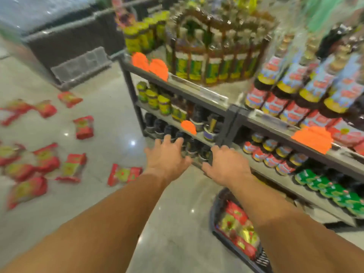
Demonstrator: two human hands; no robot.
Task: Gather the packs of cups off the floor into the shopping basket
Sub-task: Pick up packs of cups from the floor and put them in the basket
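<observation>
Left hand (167, 158): empty, fingers spread
Right hand (226, 166): empty, open
Shopping basket (216, 205): holds red packs
Floor (110, 107): red packs (124, 174) scattered

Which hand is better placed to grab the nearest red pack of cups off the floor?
Left, probably. The open, empty left hand is on the side of the nearest red and green plastic pack, lying just lower-left of it. The right hand, also empty, hangs above the dark shopping basket, farther away.

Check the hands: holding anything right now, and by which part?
Nothing is held. The left hand and right hand are both open and empty, fingers spread in the air in front of the shelf.
</observation>
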